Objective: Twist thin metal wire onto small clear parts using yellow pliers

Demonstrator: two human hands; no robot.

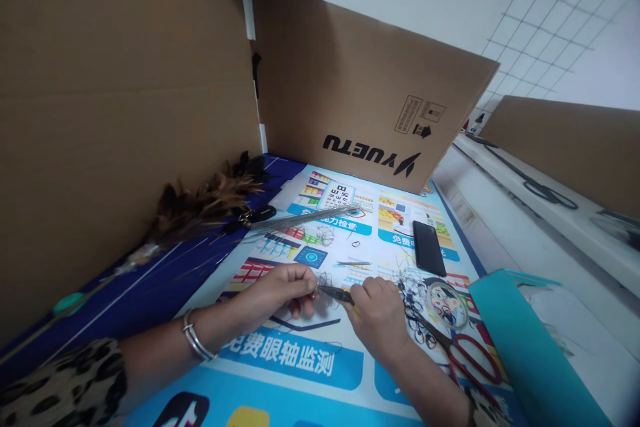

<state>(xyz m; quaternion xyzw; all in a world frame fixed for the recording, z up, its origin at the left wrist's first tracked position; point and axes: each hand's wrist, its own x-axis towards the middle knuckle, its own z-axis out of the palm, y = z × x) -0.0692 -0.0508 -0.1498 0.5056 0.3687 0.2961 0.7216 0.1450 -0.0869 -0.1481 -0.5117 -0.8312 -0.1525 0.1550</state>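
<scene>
My right hand [379, 312] is wrapped round a pair of pliers [337, 293] with dark jaws and a bit of yellow handle showing. Their tip points left and meets the fingertips of my left hand [290, 288], whose thumb and forefinger are pinched together. What sits in that pinch is too small to name; a little dark red shows beside it. Thin, tangled wire [326, 280] lies just behind the plier tip. To the right of my right hand is a heap of dark wire loops [411, 297], with red-handled scissors [473, 357] beside it.
A bundle of straight wires [305, 218] lies behind my hands, near brown feathers [205, 197]. A black phone [429, 248] and a round clear dish [447, 304] are at right, with a teal box [535, 340] beyond. Cardboard panels [360, 80] wall the back and left.
</scene>
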